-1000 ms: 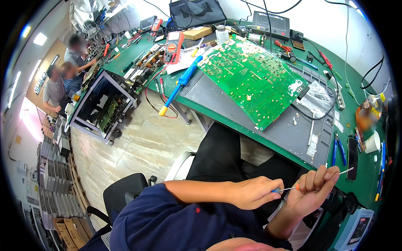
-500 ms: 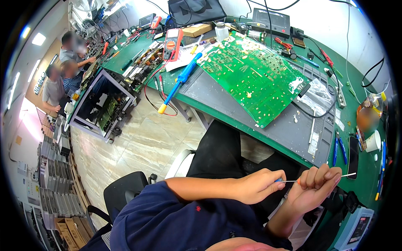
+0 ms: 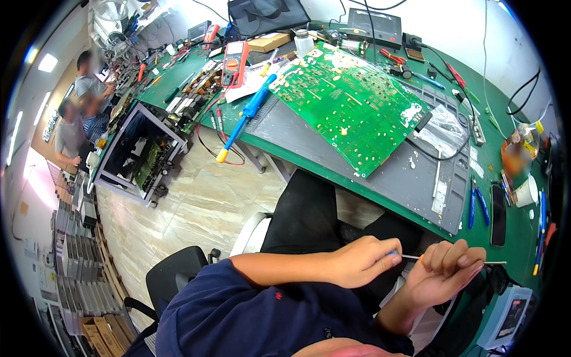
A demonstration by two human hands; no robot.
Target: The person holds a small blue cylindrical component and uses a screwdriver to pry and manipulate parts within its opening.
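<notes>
In front of my body, low on the right, my left hand (image 3: pixel 367 262) is closed round the blue end of a thin metal rod (image 3: pixel 410 256). My right hand (image 3: pixel 443 268) has its fingers curled round an orange part beside it, and a slim pale tip juts out past its knuckles. Whether rod, orange part and tip are one piece is hidden by the fingers. Ahead of both hands a large green circuit board (image 3: pixel 351 107) lies on a grey work mat (image 3: pixel 410 189), solder side up. A blue solder sucker (image 3: pixel 250 113) with a yellow end lies left of the board.
A red multimeter (image 3: pixel 235 64) stands behind the solder sucker. Blue-handled pliers (image 3: pixel 477 205), a black phone (image 3: pixel 498 215) and a white cup (image 3: pixel 526 193) sit at the right. An open-framed cabinet (image 3: pixel 140 154) stands on the floor at left. Several people are farther back.
The view has shifted slightly, so the bench appears a little farther left. My hands keep their hold on the rod, in nearly the same place.
</notes>
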